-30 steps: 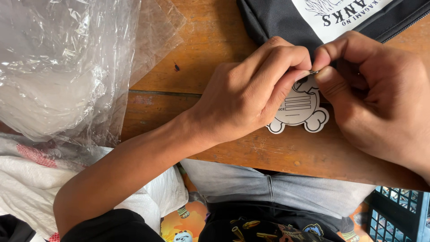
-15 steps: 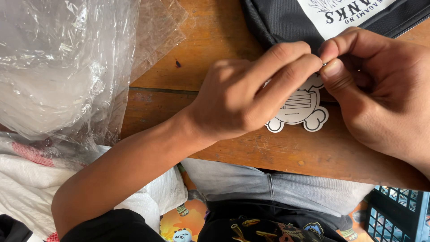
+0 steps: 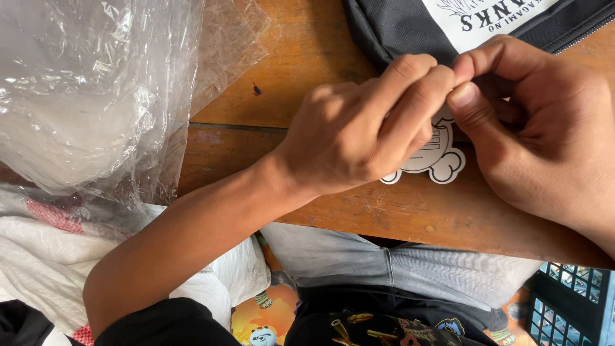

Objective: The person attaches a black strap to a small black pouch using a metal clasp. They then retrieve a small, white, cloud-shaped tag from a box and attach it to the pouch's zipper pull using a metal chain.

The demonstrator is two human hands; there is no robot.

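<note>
Both hands, left hand (image 3: 359, 138) and right hand (image 3: 538, 134), pinch the white sticker's (image 3: 430, 160) top edge just below the black bag (image 3: 397, 29). Pulling unevenly could tear or crease it, I judge.

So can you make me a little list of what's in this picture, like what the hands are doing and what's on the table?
left hand: pinching the top of a white shaped tag
right hand: pinching the same spot, fingertips meeting the left's
white shaped tag: flat on the table edge, partly hidden by fingers
black bag: above the hands, with a white patch
clear plastic bags: crumpled heap, far left
wooden table: brown planks
grey trousers: the person's lap, below the table
</note>
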